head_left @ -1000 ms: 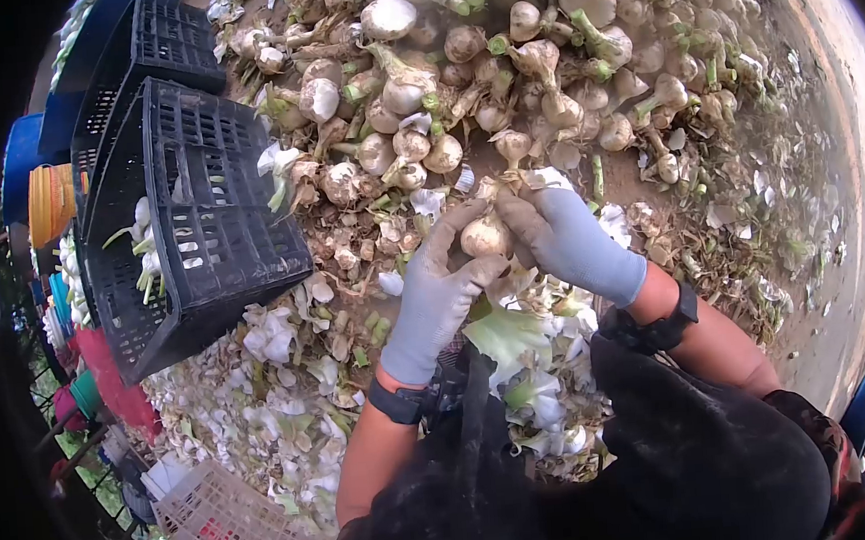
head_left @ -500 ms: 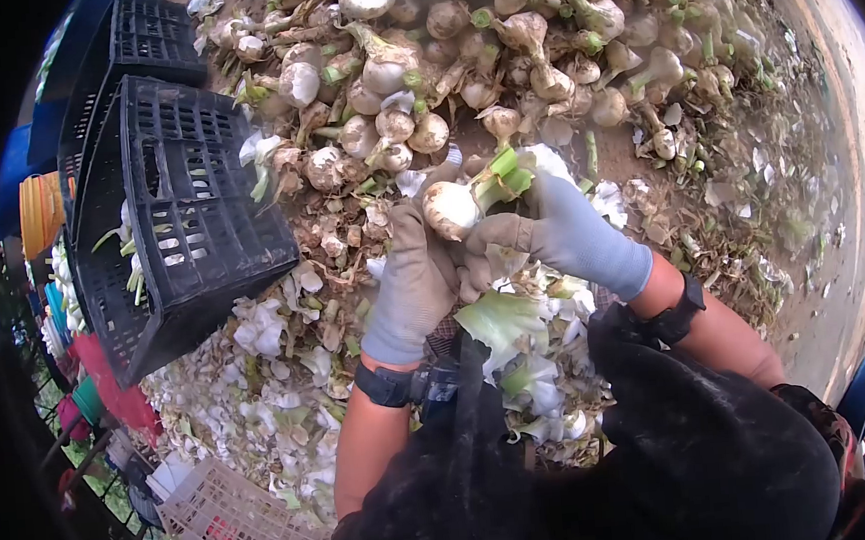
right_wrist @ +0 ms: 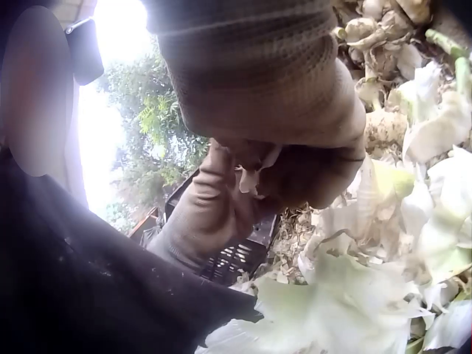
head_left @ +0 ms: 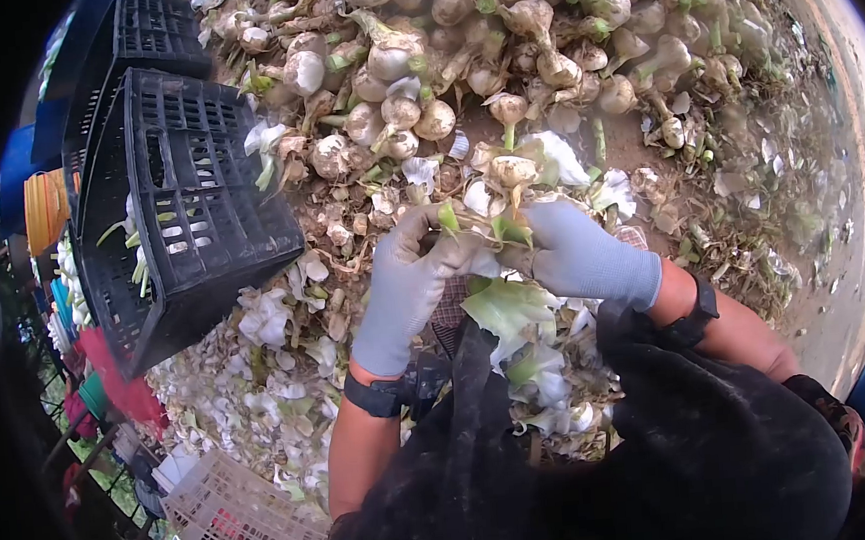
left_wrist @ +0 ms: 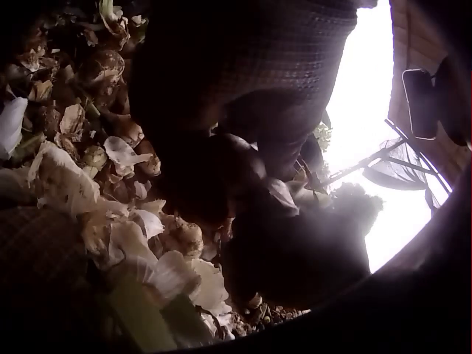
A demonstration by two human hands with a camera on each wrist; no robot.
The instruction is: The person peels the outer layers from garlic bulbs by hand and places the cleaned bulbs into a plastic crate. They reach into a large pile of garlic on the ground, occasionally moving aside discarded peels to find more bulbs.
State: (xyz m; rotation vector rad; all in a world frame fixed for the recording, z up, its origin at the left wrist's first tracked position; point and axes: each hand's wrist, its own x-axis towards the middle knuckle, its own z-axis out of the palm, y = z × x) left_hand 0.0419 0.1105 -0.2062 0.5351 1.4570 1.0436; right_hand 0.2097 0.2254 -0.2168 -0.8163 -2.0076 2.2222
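Observation:
Both hands wear pale grey gloves with soiled fingers and meet in front of the chest. My left hand (head_left: 400, 284) holds a garlic bulb, its fingers curled round the part that is mostly hidden between the hands. My right hand (head_left: 589, 261) pinches a green-edged skin (head_left: 512, 231) of the same bulb from the other side. Just beyond the fingertips shows a brownish bulb (head_left: 514, 170) among loose skins. In the left wrist view the fingers are dark, with a pale sliver (left_wrist: 282, 198) between them. A white scrap of skin (right_wrist: 249, 181) shows between the fingers in the right wrist view.
A heap of garlic bulbs (head_left: 530, 17) with cut stems lies ahead. Black plastic crates (head_left: 217, 200) stand at the left, one tipped with peeled garlic inside. White peelings (head_left: 270, 382) cover the ground, and leafy skins (head_left: 516, 314) lie between the legs.
A second ago the bulb showed brown between the fingers; half a second ago it was turned white side up with its green stem rightward. Now the hands cover it and green-edged skins spread apart.

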